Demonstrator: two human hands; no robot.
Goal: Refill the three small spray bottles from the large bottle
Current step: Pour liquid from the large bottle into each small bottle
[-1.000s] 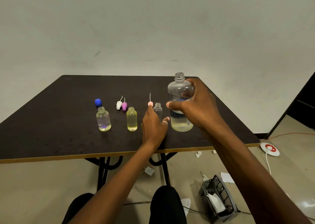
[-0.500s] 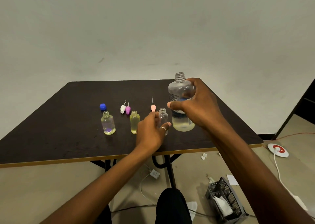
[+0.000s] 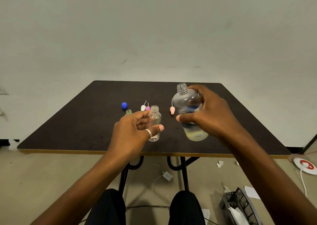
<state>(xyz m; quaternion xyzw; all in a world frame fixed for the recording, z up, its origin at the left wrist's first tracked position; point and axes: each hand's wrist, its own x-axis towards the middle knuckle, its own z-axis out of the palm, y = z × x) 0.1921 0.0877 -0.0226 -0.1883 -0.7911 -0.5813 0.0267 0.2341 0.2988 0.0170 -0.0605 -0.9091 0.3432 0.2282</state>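
Status: left hand [image 3: 135, 132] grips the empty small bottle [image 3: 155, 116], apparently lifted off the tabletop [image 3: 82, 132]; right hand [image 3: 212, 120] wraps the big bottle [image 3: 184, 101], uncapped, just right of it. Little liquid left, pooled at the base, so expect a steep tilt. Advice: bring the necks together first, keep the small bottle upright, pour a thin slow stream. Narrow mouth, so any overshoot spills.

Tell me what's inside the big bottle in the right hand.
Pale yellowish liquid fills the bottom of the big bottle; above that it looks empty, and its mouth is uncapped. The right hand and label hide part of its middle.
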